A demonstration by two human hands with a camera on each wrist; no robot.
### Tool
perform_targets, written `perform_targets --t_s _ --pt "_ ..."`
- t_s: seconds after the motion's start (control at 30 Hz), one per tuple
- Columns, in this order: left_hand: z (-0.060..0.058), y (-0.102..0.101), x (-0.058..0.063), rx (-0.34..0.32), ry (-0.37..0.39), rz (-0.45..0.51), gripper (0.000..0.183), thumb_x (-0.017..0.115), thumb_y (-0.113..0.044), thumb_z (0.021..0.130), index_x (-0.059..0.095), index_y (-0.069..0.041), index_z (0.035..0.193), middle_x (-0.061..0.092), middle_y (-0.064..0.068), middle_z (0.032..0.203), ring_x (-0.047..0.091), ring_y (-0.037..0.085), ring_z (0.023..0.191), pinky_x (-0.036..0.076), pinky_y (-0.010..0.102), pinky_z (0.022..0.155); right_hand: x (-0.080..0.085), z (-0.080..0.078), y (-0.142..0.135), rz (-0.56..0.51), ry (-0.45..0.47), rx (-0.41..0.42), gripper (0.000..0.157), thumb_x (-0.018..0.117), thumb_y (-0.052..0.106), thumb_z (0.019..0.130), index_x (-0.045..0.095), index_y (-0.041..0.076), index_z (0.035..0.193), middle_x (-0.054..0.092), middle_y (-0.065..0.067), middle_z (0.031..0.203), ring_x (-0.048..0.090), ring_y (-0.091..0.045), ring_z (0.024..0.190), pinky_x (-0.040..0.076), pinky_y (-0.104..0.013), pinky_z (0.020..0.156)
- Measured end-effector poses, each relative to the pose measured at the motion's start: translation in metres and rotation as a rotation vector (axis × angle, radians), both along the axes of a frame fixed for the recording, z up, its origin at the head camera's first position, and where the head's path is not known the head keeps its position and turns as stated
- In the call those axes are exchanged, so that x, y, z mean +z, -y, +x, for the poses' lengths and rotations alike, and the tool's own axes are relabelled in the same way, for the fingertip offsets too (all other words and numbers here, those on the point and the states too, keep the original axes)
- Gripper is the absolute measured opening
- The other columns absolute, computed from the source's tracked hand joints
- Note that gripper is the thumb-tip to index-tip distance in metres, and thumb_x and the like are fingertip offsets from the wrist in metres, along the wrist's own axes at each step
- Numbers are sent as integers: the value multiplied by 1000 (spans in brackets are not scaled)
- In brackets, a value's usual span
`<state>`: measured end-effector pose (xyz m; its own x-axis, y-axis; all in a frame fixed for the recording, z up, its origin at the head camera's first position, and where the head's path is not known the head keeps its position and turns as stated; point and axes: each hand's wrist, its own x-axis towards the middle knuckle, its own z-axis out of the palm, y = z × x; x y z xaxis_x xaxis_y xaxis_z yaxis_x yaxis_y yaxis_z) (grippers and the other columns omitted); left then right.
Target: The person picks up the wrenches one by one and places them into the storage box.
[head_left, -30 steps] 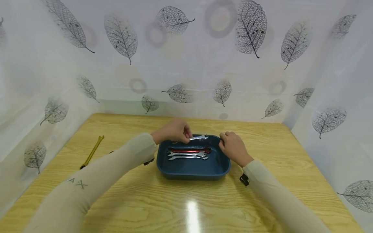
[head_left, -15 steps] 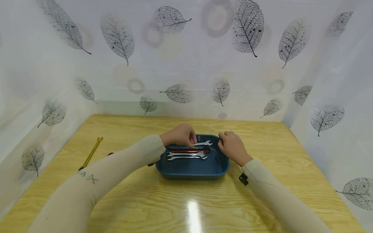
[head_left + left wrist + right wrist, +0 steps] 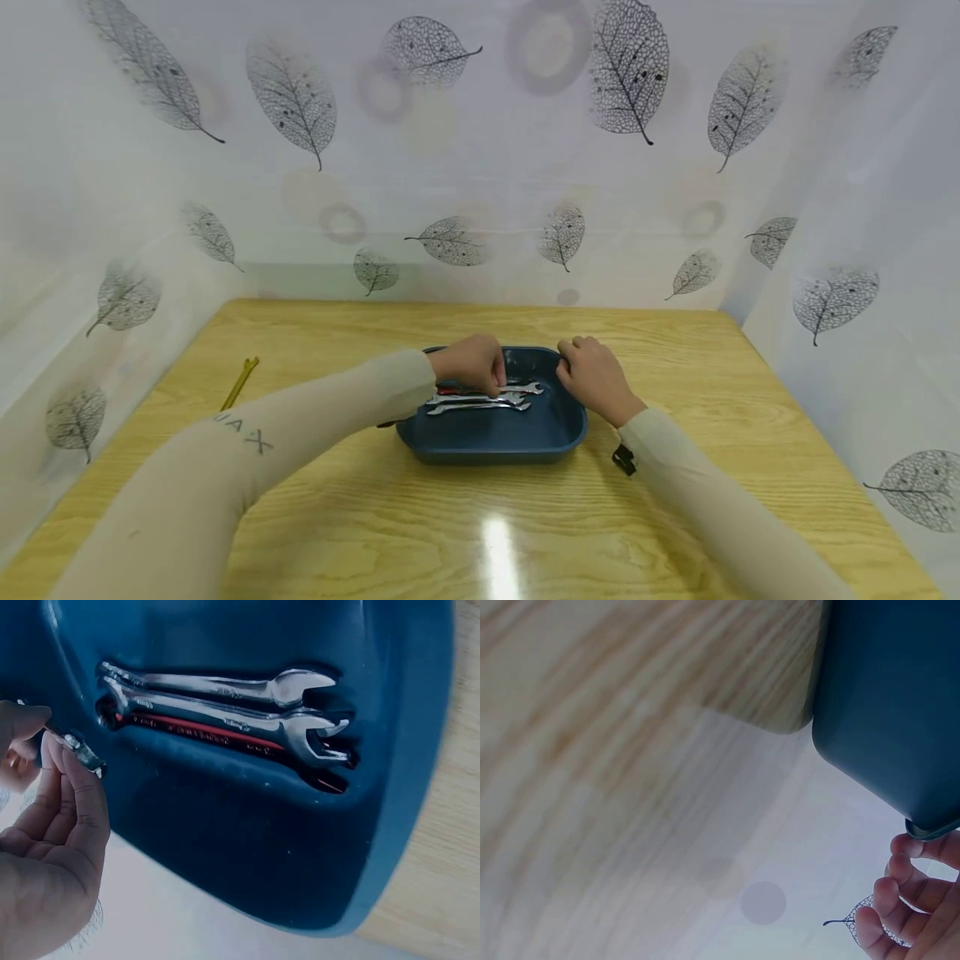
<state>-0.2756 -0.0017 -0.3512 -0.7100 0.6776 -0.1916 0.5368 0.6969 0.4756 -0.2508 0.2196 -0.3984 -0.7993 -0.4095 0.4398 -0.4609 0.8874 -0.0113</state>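
1. Since the earlier frame, the left hand has moved from the tray's far edge toward its middle.
2. The right hand grips the tray's far right corner, probably for steadiness.
3. Left fingers pinch a silver wrench inside the tray, along the other wrenches, perhaps for keeping one row.
4. The sleeve shows "A", "X"; wrench marks are unreadable.

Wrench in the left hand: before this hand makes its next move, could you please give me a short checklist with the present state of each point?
1. Left hand pinches the held wrench: ok, between thumb and fingers.
2. Held wrench over the blue tray: ok, within its outline in the head view.
3. Right hand on the tray's rim: ok, at the far right corner.
4. Free space between held wrench and tray floor: cannot tell.
5. Wrenches in the tray spread apart: not ok, silver wrenches and a red wrench lie bunched.
6. Yellow wrench fully visible: not ok, the left sleeve hides one end.
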Motion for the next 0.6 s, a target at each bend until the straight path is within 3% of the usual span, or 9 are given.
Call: perform_targets --t_s 0.17,0.37,0.6 --pt "1 -12 -7 -50 -44 -49 4 71 -4 71 72 -7 72 67 -1 70 50 6 58 46 20 59 -1 -1 -1 2 -4 1 12 55 8 85 53 8 73 41 -3 59 34 -17 53 29 -29 53" --pt "1 -28 -14 -47 6 -71 5 72 -4 72 71 -9 72 63 -3 65 49 7 54 44 20 55 -2 -2 -1 -6 -16 5 12 55 8 85 53 8 73 40 -4 59 35 -18 54 29 -29 53" --pt "0 -38 -20 -42 10 -106 6 70 -5 73 71 -10 74 62 -4 63 49 8 51 43 21 53 -3 -3 -2 2 -22 21 15 56 8 85 51 9 72 38 -3 59 32 -17 53 28 -29 53"
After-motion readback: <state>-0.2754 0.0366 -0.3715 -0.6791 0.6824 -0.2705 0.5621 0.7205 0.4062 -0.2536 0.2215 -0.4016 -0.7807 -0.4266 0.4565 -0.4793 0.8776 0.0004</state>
